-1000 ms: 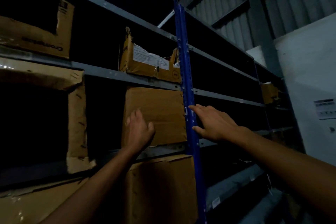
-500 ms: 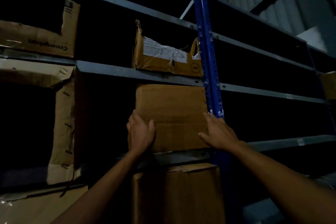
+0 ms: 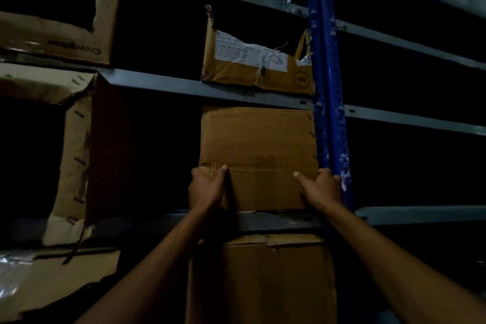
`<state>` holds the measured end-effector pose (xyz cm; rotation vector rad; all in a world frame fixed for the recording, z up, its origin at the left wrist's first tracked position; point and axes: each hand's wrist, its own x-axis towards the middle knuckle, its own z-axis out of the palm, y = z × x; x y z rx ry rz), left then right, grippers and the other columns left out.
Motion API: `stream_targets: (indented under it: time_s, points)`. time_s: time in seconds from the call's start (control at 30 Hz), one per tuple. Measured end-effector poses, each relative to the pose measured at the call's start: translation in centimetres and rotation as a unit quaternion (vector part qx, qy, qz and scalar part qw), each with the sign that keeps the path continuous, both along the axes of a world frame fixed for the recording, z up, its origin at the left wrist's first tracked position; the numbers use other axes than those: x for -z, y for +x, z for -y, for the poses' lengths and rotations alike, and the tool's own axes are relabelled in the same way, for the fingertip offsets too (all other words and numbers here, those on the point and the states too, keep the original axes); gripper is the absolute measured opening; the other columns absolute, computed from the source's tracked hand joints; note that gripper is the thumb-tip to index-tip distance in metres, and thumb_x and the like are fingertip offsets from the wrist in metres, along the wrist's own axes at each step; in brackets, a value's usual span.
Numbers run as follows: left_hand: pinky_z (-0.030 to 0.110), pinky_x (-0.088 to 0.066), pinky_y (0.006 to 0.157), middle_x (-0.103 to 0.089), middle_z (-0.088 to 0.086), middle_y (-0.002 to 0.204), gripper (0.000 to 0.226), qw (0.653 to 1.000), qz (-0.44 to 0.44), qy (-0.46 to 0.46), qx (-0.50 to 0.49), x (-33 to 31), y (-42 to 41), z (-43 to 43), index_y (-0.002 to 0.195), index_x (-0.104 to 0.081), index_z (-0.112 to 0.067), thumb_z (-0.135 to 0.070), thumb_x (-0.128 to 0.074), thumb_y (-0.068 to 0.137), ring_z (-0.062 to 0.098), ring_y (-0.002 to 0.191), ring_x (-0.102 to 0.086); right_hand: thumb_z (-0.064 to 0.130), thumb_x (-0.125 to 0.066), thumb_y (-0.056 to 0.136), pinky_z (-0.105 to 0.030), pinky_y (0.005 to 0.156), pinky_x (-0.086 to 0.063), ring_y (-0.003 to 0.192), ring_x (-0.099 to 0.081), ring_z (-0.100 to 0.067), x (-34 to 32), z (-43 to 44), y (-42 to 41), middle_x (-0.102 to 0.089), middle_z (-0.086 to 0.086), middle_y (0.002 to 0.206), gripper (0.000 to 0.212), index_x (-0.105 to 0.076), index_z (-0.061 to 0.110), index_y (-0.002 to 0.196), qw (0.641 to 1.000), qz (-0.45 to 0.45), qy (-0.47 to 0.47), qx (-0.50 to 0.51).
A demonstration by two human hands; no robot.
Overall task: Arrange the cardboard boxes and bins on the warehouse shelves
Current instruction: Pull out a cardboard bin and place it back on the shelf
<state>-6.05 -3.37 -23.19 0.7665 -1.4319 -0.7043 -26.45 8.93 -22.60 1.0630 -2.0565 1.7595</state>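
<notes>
A plain brown cardboard box (image 3: 259, 144) stands on the middle grey shelf (image 3: 278, 221), tight against the blue upright post (image 3: 324, 81). My left hand (image 3: 206, 188) grips the box's lower left edge, thumb on its front face. My right hand (image 3: 322, 187) grips its lower right edge, fingers squeezed between box and post. Above it, on the higher shelf (image 3: 163, 84), sits a torn box with a white label (image 3: 256, 66). Below it another closed box (image 3: 265, 279) fills the lower bay.
At the left stand a large torn open carton (image 3: 79, 155), a printed box (image 3: 60, 37) on the higher shelf and a flattened carton with plastic wrap (image 3: 52, 276) below. The bays right of the blue post are dark.
Both hands moved onto the middle box: the left slid to its lower left edge, the right came off the post to its lower right edge. The view shifted closer and leftward.
</notes>
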Motion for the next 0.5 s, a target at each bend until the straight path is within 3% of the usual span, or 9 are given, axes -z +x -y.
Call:
stream_targets:
  time_s: [0.07, 0.17, 0.33, 0.5]
  points:
    - [0.043, -0.048, 0.093, -0.055, 0.012, 0.127, 0.063, 0.999, -0.009, 0.002, -0.034, 0.4, -0.3, -0.5, 0.128, -0.041, -0.013, -0.056, -0.059, 0.086, 0.035, 0.112, -0.056, 0.045, -0.067, 0.086, -0.039, 0.096, -0.041, 0.125, -0.044, -0.037, -0.1, 0.3, -0.4, -0.031, -0.018, 0.144, 0.072, -0.034, 0.01, 0.14, 0.998, 0.046, -0.016, -0.031]
    - [0.049, -0.049, 0.092, -0.054, 0.015, 0.126, 0.063, 0.996, -0.022, 0.001, -0.084, 0.8, -0.8, -1.5, 0.126, -0.041, -0.012, -0.057, -0.058, 0.086, 0.037, 0.111, -0.055, 0.047, -0.072, 0.078, -0.045, 0.088, -0.052, 0.108, -0.057, -0.031, 0.1, 0.5, -1.9, -0.053, -0.015, 0.129, 0.061, -0.047, 0.015, 0.123, 0.99, 0.093, -0.042, -0.098]
    - [0.048, -0.048, 0.091, -0.054, 0.015, 0.123, 0.056, 0.99, -0.044, 0.002, -0.136, 1.1, -0.7, -3.5, 0.121, -0.042, -0.01, -0.05, -0.058, 0.087, 0.037, 0.11, -0.054, 0.039, -0.068, 0.084, -0.03, 0.06, -0.049, 0.085, -0.064, -0.021, 0.0, -0.7, -3.3, -0.065, -0.009, 0.104, 0.042, -0.057, 0.009, 0.111, 0.98, 0.106, -0.055, -0.162]
    - [0.049, -0.046, 0.092, -0.05, 0.015, 0.123, 0.054, 0.985, -0.036, 0.0, -0.169, 1.1, 0.1, -5.4, 0.118, -0.04, -0.011, -0.052, -0.056, 0.086, 0.037, 0.111, -0.052, 0.054, -0.066, 0.069, -0.037, 0.074, -0.056, 0.089, -0.065, -0.024, 0.5, -1.8, -3.8, -0.065, -0.008, 0.108, 0.064, -0.057, 0.013, 0.118, 0.982, 0.096, -0.062, -0.152]
